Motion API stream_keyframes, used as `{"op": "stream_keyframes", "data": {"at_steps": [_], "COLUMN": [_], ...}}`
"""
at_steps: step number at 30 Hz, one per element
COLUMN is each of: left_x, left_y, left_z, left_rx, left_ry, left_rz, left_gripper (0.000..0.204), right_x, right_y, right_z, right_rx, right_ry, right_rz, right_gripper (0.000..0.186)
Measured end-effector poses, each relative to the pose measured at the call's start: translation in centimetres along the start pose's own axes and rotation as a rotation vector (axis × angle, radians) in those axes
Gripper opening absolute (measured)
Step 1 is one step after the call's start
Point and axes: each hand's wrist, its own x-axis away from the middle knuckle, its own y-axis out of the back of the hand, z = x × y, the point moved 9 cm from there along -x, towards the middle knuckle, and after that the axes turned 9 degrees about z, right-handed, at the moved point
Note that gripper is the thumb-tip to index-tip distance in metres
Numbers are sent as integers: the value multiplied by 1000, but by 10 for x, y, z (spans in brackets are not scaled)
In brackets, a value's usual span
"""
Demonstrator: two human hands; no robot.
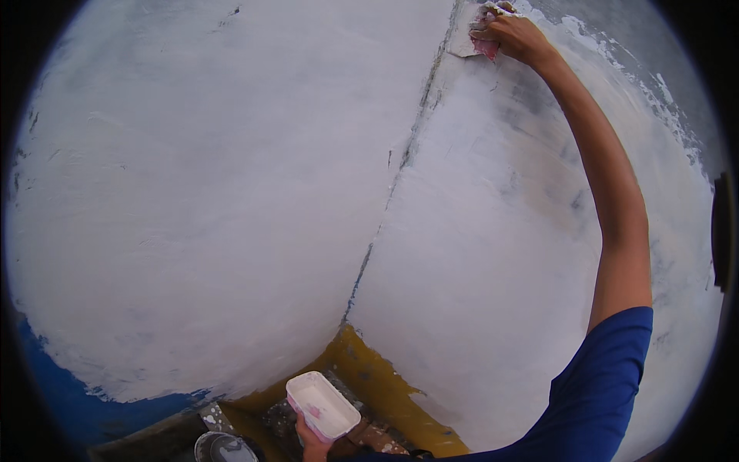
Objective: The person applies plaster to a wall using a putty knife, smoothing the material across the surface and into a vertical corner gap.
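My right hand (517,37) is raised high against the corner of two walls. Its fingers are closed on a flat putty scraper (464,40), smeared white with some red showing. The scraper's edge lies at the dark line where the walls meet. Low down, my left hand (312,442) grips a shallow rectangular white tub (325,405) by its side. Whitish paste coats the inside of the tub, with a pinkish patch in it. Part of the left hand is hidden under the tub.
White filler covers the left wall (192,192) and the right wall (462,254); a rough, dark seam (406,154) runs down between them. Below are a mustard-yellow band (377,366) and a blue patch (69,393). A round bucket (223,448) stands at the bottom, beside paint-spattered boards.
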Motion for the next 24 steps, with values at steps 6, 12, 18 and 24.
{"op": "stream_keyframes", "data": {"at_steps": [6,12,18,24], "left_x": [0,-7,-2,7], "left_y": [-1,7,6,10], "left_z": [15,27,14,-1], "left_rx": [88,29,42,65], "left_ry": [43,101,84,5], "left_rz": [-23,-26,-4,8], "left_gripper": [65,64,67,68], "right_x": [-10,-19,-11,2], "right_y": [35,64,-2,99], "right_z": [-10,-7,6,-33], "right_rx": [-86,113,-5,-150], "right_ry": [-57,71,-153,-381], "right_rz": [214,43,255,-59], "right_gripper": [9,8,30,8]}}
